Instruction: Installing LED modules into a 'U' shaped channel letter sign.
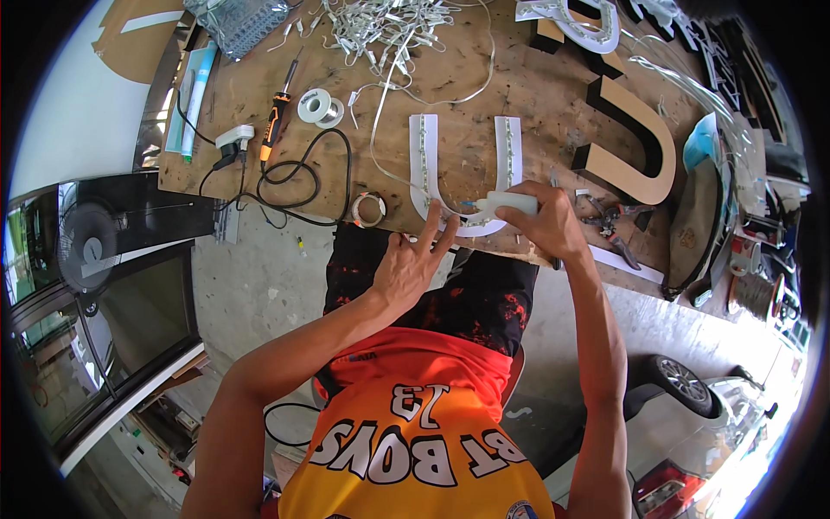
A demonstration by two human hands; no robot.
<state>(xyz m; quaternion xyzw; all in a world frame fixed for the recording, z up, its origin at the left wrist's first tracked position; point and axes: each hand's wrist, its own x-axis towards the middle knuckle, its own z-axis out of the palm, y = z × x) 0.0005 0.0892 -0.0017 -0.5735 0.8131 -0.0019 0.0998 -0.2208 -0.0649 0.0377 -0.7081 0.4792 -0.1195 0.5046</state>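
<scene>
A white U-shaped panel [508, 138] lies near the table's front edge, with a strip of small LED modules [424, 143] running along both arms and round its curve. My right hand [553, 225] is closed round a small white squeeze bottle [516, 204], tilted on its side with the nozzle pointing left over the curve. At the lower left of the U, my left hand [408, 270] has its index and middle fingers stretched out onto the panel. Its remaining fingers are partly curled, and nothing shows in its grasp. A thin white wire [378, 156] runs to the U's left side.
Left of the panel are a roll of tape [369, 209], a solder spool [320, 109], an orange-black soldering iron [275, 121] and a looped black cord [348, 173]. Pliers [618, 233] and a thick U-shaped letter [635, 138] lie right. LED modules [380, 30] are heaped behind.
</scene>
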